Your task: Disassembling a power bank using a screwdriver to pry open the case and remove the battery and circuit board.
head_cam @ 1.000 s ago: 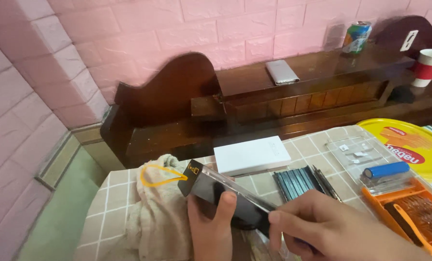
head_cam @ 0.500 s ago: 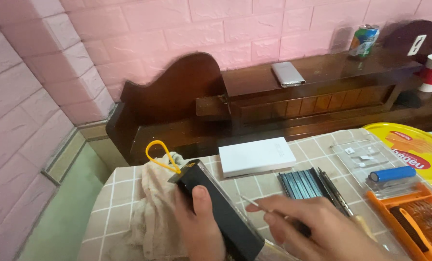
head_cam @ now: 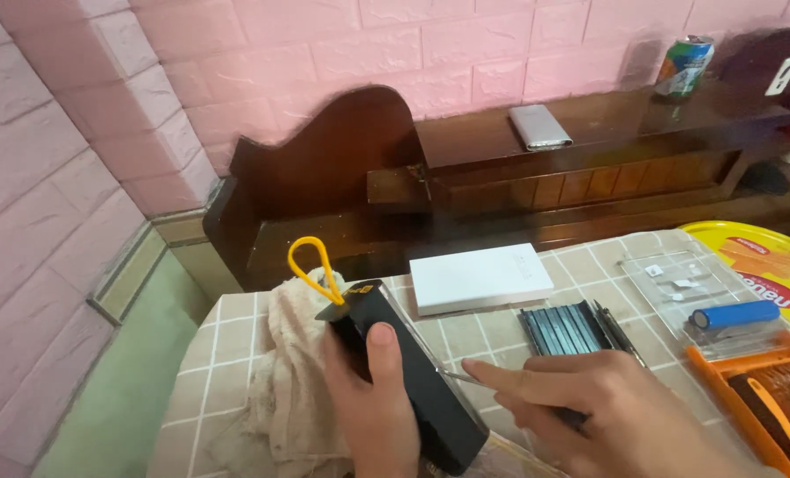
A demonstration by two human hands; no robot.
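Note:
My left hand (head_cam: 373, 403) grips a long black box-shaped device (head_cam: 413, 376) with a yellow cord loop (head_cam: 311, 265) at its far end, tilted over a beige cloth (head_cam: 280, 389). My thumb lies on its top face. My right hand (head_cam: 607, 412) holds a thin metal tool (head_cam: 457, 376), index finger stretched along it, the tip touching the device's right side.
A white flat box (head_cam: 479, 276) lies behind, beside a dark set of tool bits (head_cam: 572, 329). An orange tool tray (head_cam: 766, 389), a blue cylinder (head_cam: 736, 314), a clear plastic lid (head_cam: 678, 279) and a yellow round tin (head_cam: 766, 261) sit right. A dark wooden headboard (head_cam: 342, 177) carries a can (head_cam: 685, 64).
The black device has turned more upright and lengthwise under my left hand. My right hand has slid lower and brought the tool tip to the device's side.

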